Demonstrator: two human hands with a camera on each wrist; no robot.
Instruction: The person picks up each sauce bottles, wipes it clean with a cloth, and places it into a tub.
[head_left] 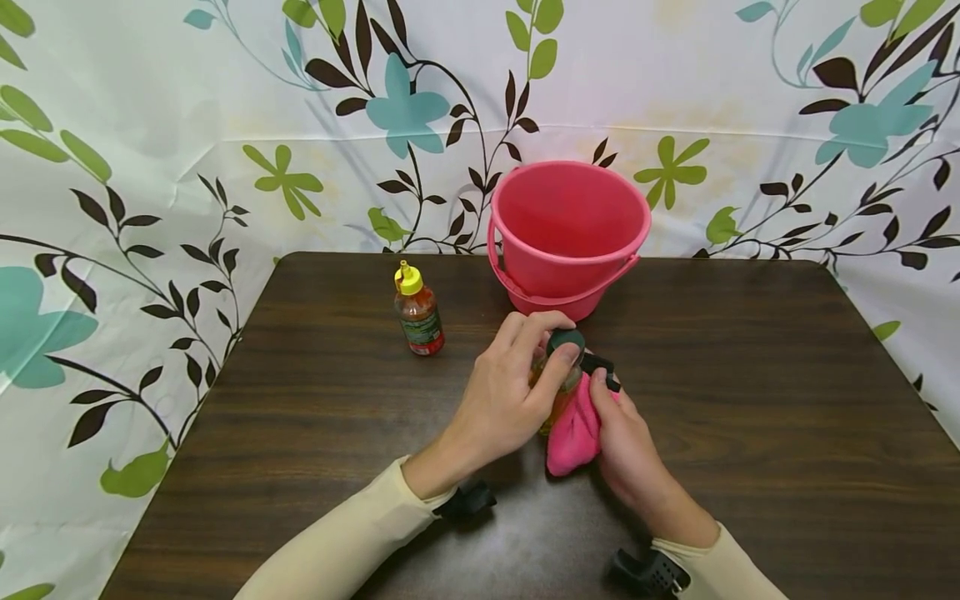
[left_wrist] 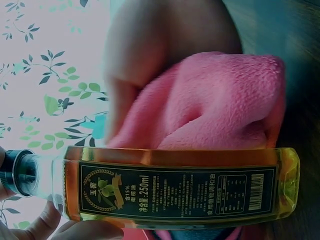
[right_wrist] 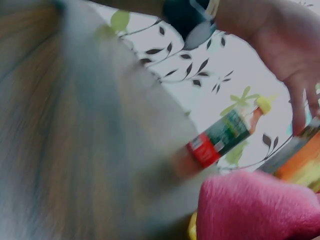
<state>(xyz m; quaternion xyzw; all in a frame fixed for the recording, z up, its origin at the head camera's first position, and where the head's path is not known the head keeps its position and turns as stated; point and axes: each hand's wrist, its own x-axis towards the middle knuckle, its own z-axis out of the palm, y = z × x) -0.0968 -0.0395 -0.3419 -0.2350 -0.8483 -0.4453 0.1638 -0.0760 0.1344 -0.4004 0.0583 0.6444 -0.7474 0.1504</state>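
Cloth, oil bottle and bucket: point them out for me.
Cloth [head_left: 574, 437], head view, on its pink hanging fold.
Oil bottle [left_wrist: 182, 189], left wrist view, on its dark label.
Bucket [head_left: 558, 277], head view, on its outer wall below the rim.

From my head the light looks soft and even, the patterned wall covering [head_left: 187, 125] bright, with a pale sheen on the near part of the dark surface [head_left: 525, 554]. My left wrist view is dimmer and teal-tinted; the oil bottle [left_wrist: 175, 192] is crisp there, but my right hand [left_wrist: 170, 35] goes soft. In my right wrist view, blur streaks the surface heavily
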